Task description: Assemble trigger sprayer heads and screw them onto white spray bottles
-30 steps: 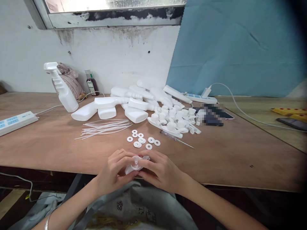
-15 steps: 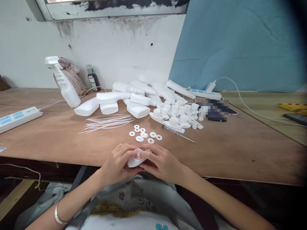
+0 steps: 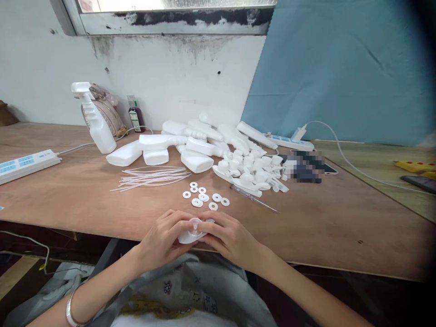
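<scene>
Low centre of frame, at the near table edge (image 3: pixel 102 225): left hand (image 3: pixel 162 240) and right hand (image 3: pixel 227 237) both grasp one white spray-head cap (image 3: pixel 191 233), fingertips pinching it from either side. Recommend keeping the cap level and supported over the tabletop, since it sits at the very brink. Loose white washers (image 3: pixel 204 197) lie just beyond; bare wood to the lower right offers working room.

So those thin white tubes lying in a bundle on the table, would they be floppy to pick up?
Probably bendy: the thin white tubes are long, very slender and lie slightly curved. They look light, so a push would likely scatter them. Being round, they may roll apart on the table.
</scene>
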Demonstrator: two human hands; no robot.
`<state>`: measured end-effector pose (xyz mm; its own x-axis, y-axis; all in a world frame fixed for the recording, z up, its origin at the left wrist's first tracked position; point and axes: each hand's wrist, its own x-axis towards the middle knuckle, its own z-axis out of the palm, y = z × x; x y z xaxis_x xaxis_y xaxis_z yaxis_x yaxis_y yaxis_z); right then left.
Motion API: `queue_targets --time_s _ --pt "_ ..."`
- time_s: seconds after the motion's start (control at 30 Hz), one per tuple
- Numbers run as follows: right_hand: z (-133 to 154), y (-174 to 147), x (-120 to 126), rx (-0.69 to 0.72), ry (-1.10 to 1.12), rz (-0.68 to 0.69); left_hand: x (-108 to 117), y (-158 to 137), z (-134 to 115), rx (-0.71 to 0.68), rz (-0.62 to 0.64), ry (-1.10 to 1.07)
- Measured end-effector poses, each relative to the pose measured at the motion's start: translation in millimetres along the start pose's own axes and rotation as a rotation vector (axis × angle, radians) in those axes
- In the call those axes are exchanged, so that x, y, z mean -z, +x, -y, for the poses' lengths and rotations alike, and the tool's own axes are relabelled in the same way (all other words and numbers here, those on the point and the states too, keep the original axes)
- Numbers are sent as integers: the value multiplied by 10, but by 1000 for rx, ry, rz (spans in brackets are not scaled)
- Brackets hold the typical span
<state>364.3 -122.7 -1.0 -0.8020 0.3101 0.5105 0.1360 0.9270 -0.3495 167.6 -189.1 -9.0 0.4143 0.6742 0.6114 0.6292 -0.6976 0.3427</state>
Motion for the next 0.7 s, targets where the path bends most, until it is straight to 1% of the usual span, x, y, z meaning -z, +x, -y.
queue_targets --time_s 0.27,0.4,0.7 --pt "6 14 7 -21 40 0 5 4 8 53 -8 -65" --pt "8 23 16 -34 52 2 10 18 3 44 -40 -71" --pt "25 43 22 -40 58 11 29 62 12 0 -44 -33"
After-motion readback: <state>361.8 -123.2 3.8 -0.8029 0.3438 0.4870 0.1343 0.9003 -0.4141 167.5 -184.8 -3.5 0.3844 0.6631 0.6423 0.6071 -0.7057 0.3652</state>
